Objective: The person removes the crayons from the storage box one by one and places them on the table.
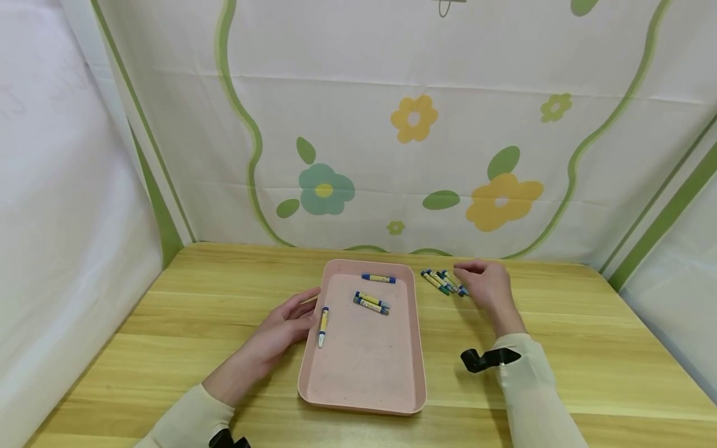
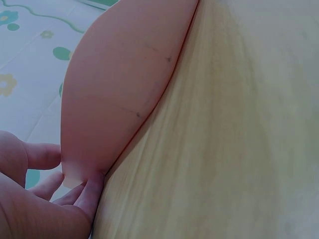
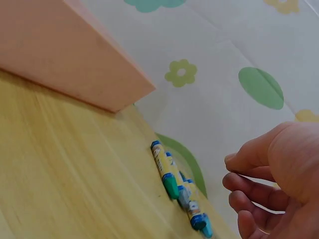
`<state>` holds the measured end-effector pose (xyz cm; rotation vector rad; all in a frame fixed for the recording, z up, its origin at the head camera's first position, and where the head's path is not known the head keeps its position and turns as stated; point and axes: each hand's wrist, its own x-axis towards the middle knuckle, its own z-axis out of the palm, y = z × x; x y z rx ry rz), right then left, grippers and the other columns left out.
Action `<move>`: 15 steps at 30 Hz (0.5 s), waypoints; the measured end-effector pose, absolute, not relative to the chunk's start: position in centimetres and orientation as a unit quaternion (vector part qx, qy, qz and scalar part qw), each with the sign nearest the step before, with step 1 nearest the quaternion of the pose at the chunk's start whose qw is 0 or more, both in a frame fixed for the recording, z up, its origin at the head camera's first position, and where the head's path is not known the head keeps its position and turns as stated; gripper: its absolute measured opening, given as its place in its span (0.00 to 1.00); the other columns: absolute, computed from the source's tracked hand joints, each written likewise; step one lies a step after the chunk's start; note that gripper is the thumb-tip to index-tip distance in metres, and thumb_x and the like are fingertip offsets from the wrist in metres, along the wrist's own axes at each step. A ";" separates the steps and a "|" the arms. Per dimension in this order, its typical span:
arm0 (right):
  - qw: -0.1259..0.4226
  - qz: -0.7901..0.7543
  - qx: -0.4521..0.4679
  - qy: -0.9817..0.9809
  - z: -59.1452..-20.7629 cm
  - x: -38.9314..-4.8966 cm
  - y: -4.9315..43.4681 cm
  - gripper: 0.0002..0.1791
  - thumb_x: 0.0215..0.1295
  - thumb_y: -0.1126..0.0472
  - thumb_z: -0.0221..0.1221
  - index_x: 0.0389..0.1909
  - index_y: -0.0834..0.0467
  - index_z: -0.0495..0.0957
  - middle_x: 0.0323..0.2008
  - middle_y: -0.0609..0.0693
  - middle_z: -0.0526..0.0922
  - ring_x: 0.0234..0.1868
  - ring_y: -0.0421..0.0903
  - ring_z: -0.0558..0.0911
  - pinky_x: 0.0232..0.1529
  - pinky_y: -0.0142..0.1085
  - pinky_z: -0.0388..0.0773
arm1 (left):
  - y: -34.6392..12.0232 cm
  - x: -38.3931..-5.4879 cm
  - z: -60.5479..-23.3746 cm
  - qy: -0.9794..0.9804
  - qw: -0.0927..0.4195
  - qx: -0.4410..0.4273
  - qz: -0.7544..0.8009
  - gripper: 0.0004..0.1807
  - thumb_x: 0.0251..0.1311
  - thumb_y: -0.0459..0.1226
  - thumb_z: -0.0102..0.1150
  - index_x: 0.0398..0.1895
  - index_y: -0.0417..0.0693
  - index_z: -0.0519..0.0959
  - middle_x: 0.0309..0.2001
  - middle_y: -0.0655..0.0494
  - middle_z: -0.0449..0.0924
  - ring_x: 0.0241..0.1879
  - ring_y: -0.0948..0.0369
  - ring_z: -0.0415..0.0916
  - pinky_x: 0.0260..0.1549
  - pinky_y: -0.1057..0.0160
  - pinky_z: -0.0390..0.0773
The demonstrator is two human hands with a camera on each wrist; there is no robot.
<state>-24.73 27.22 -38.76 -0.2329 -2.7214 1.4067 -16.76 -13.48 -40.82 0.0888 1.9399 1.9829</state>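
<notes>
My left hand (image 1: 284,326) rests against the left side of the pink tray (image 1: 364,373), its fingertips on the outer wall in the left wrist view. Inside the tray lie a blue crayon (image 1: 378,279) near the far end, a pair of crayons (image 1: 371,303) side by side, and a white crayon (image 1: 323,327) along the left wall. Right of the tray, my right hand (image 1: 486,286) hovers beside a small pile of crayons. A green crayon (image 3: 164,169) lies at the near side of that pile. The right hand's fingers are loosely bent, with nothing between thumb and forefinger.
The tray stands on a wooden table (image 1: 582,348). Behind it hangs a white cloth (image 1: 358,137) printed with flowers and leaves, and another white cloth (image 1: 67,162) closes off the left side. Black straps sit on both sleeves.
</notes>
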 end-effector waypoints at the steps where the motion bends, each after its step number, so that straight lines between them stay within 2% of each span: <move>1: 0.039 0.459 -0.073 -0.885 -38.6 -24.7 27.1 0.22 0.76 0.51 0.63 0.61 0.60 0.85 0.62 0.62 0.85 0.60 0.56 0.83 0.51 0.37 0.79 | -13.5 -16.8 -40.8 0.687 0.182 0.031 0.702 0.34 0.79 0.34 0.53 0.84 0.49 0.58 0.83 0.39 0.58 0.80 0.44 0.63 0.71 0.53 0.74; 11: 0.050 0.476 -0.046 -0.877 -37.0 -24.3 26.2 0.24 0.76 0.47 0.63 0.62 0.59 0.85 0.61 0.60 0.85 0.61 0.54 0.82 0.51 0.34 0.77 | -13.5 -16.7 -40.9 0.688 0.181 0.030 0.702 0.34 0.79 0.34 0.53 0.84 0.49 0.58 0.83 0.39 0.57 0.80 0.44 0.62 0.74 0.51 0.72; 15: 0.058 0.483 -0.033 -0.873 -36.5 -24.2 25.8 0.24 0.76 0.46 0.63 0.62 0.60 0.85 0.61 0.60 0.85 0.57 0.50 0.82 0.49 0.32 0.78 | -13.5 -16.8 -40.9 0.687 0.181 0.031 0.703 0.34 0.79 0.34 0.53 0.84 0.49 0.58 0.83 0.38 0.57 0.80 0.43 0.62 0.74 0.51 0.72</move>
